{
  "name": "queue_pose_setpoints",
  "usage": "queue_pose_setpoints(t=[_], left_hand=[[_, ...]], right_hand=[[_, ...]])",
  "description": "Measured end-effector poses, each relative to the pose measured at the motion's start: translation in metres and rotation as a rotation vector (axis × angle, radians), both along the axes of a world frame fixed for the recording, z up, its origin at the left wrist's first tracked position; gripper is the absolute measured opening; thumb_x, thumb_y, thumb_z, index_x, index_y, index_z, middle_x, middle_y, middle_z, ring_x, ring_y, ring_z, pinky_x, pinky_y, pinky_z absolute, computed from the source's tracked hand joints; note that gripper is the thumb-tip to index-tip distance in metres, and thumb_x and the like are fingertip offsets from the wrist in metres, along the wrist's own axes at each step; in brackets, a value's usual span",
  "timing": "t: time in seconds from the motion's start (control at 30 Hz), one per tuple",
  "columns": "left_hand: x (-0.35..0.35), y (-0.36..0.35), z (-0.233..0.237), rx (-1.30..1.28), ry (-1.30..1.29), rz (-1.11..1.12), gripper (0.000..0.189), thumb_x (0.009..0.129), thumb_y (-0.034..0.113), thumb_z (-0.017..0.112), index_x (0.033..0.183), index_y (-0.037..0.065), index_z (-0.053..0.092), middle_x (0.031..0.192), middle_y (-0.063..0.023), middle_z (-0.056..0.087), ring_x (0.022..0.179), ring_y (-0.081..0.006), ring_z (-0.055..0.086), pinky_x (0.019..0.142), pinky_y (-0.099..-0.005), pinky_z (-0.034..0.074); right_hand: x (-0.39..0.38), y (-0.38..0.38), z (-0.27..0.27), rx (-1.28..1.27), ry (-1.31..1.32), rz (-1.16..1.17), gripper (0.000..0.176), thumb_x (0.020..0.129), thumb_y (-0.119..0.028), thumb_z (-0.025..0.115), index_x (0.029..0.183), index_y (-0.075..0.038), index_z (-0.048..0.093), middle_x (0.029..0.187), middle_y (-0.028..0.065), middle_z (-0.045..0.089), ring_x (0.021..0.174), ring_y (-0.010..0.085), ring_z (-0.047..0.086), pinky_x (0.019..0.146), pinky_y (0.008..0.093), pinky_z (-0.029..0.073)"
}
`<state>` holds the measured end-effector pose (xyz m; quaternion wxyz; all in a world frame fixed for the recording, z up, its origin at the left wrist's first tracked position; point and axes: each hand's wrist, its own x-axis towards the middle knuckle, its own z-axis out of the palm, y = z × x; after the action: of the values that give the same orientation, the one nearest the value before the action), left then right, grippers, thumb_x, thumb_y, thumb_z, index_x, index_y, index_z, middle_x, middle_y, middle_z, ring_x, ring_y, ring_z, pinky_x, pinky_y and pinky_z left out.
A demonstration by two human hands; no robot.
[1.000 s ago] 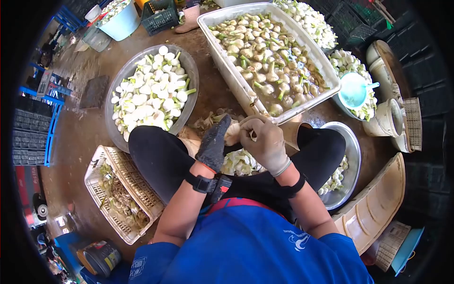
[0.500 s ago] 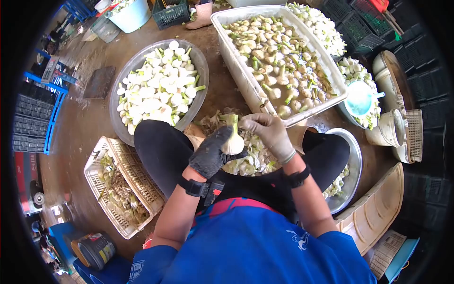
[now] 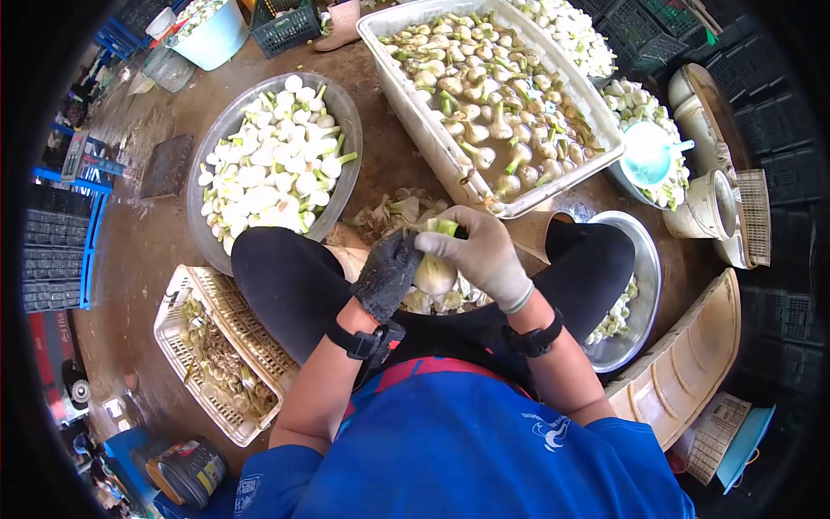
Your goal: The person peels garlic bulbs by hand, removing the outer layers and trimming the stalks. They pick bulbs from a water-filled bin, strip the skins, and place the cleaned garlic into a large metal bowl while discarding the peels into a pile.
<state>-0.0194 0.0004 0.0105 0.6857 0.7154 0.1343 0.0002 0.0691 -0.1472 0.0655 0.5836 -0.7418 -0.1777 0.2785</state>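
My left hand [image 3: 387,272] curled against the garlic bulb [image 3: 435,277] | right hand [image 3: 481,251] pinched its green stem [image 3: 447,227] | bulb held above peelings [image 3: 420,304] | seemingly mid-peeling; next move called for steady grip

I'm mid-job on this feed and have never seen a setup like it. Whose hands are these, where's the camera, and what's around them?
There's no machine: a person works with gloved hands, and every picture comes from one camera worn on their head, looking forward and down. The dark-gloved left hand and light-gloved right hand hold a pale, garlic-like bulb between the knees. On the floor around them are a grey basin heaped with bulbs, a white tub with bulbs in murky water, a cream crate of scraps, and a silver bowl.
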Motion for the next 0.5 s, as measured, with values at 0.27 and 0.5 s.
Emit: queue_pose_setpoints(t=[0.27, 0.5], left_hand=[[0.0, -0.006, 0.032, 0.222, -0.056, 0.035, 0.028, 0.089, 0.016, 0.068, 0.11, -0.001, 0.062, 0.09, -0.0084, 0.065, 0.084, -0.012, 0.059, 0.075, -0.0289, 0.05], [0.007, -0.016, 0.017, 0.389, -0.113, 0.151, 0.019, 0.087, 0.008, 0.062, 0.105, 0.0, 0.062, 0.083, -0.0137, 0.068, 0.077, -0.0231, 0.065, 0.07, -0.0369, 0.051]], right_hand=[[0.002, 0.013, 0.023, -0.026, 0.123, -0.161, 0.04, 0.079, -0.039, 0.078, 0.086, 0.0, 0.068, 0.067, 0.0017, 0.065, 0.062, 0.0081, 0.058, 0.06, 0.027, 0.049], [0.006, 0.007, -0.002, -0.136, -0.262, -0.121, 0.045, 0.069, -0.036, 0.084, 0.091, 0.0, 0.069, 0.077, 0.009, 0.068, 0.067, 0.0152, 0.064, 0.065, 0.0304, 0.051]])
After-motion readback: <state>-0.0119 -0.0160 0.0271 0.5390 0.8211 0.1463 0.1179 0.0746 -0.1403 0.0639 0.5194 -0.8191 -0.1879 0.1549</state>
